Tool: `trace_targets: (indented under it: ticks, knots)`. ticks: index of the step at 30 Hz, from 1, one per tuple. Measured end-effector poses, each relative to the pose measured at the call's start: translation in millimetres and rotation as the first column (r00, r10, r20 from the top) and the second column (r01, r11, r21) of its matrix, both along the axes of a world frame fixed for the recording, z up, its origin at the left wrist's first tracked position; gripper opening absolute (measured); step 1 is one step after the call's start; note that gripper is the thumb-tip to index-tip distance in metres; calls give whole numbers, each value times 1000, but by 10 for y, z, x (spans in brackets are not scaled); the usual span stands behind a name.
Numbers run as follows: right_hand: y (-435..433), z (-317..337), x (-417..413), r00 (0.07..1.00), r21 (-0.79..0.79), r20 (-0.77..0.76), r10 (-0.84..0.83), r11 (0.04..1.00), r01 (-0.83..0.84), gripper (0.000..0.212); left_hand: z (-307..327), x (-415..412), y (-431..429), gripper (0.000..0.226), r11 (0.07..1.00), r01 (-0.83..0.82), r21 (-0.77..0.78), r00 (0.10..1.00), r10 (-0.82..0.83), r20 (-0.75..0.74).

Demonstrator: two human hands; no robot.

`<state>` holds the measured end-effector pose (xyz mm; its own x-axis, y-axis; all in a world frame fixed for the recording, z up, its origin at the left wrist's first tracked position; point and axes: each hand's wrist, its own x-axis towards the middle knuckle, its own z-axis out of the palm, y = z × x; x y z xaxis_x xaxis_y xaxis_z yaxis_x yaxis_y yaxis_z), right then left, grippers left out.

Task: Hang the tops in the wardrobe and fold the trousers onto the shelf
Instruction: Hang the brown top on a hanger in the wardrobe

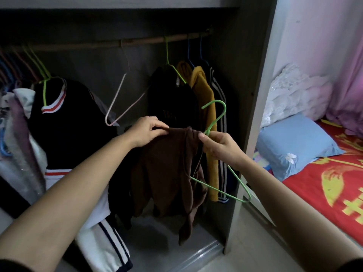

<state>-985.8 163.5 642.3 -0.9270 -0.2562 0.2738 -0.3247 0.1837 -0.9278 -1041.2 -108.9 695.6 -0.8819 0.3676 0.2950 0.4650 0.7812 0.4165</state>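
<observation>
The brown top (pixel 167 169) is pinched at its upper edge by the curled fingers (pixel 157 128) of the left hand (pixel 145 132). The green hanger (pixel 216 118) is gripped at its neck by the right hand (pixel 220 146), just beside the top.

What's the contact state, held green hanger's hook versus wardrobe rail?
Apart. Head view: the green hanger, pinched by the right hand, has its hook well below the rail, hung clothes showing between them.
</observation>
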Motion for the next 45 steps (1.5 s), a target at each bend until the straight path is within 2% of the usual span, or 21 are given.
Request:
trace_targets:
  ticks: [2,5,10,13,16,18,21,22,23,24,26,27,28,29,31,33,35,38,42,45]
  knots:
    - [128,-85,-47,1000,77,12,-10,997,9,29,10,-7,-95,15,999,-11,40,1000,10,27]
    - [347,-318,-112,998,211,-46,-39,976,48,25,-1,13,-175,18,990,-25,141,996,13,90]
    - [316,-433,-137,992,204,-67,-109,972,121,28,-131,77,69,15,935,12,355,982,-78,173]
    - [223,-394,-129,989,221,-103,-106,967,127,28,-169,126,241,21,918,14,397,981,-90,173]
    - [145,-331,-105,985,233,-142,-94,964,126,28,-154,181,418,21,905,0,426,961,-119,251]
    - [91,-297,-81,979,231,-177,-102,963,142,27,-188,173,513,20,927,2,376,951,-118,286]
    - [31,-305,-43,965,223,-227,-134,957,185,26,-255,129,578,58,980,-101,171,982,71,175]
    - [5,-328,-24,959,221,-246,-142,955,198,26,-258,122,604,62,977,-172,129,981,158,108]
    - [-16,-375,-12,937,244,-305,-172,937,251,27,-251,124,635,58,969,-225,104,974,222,42]
    - [-33,-433,-2,875,296,-424,-235,877,379,30,-234,140,674,51,961,-261,96,965,263,-9]
    - [-58,-531,55,637,318,-698,-327,657,684,34,-195,162,732,44,943,-285,169,955,294,-29]
    - [-69,-553,96,546,271,-772,-325,610,745,31,-189,149,737,46,929,-289,231,954,298,-6]
    - [-86,-582,117,518,243,-803,-294,633,735,27,-178,143,731,48,913,-290,288,955,298,19]
    - [-110,-605,136,540,238,-806,-244,701,672,23,-174,126,720,51,898,-288,332,955,293,38]
    - [-185,-620,150,684,299,-716,-137,825,479,26,-154,127,738,54,892,-262,369,964,261,53]
    - [-269,-591,143,800,396,-597,-63,844,362,36,-140,154,798,50,905,-232,357,971,234,37]
    - [-354,-577,121,853,450,-522,-4,849,279,42,-131,179,855,46,913,-212,350,975,220,16]
    - [-437,-566,100,931,330,-364,-9,934,139,28,-119,188,897,51,911,-195,364,979,203,17]
    - [-471,-596,90,917,220,-397,-27,968,123,15,-120,172,851,44,901,-186,392,980,197,11]
    - [-519,-528,164,951,52,-308,-26,998,44,15,-142,146,785,36,893,-194,407,978,206,15]
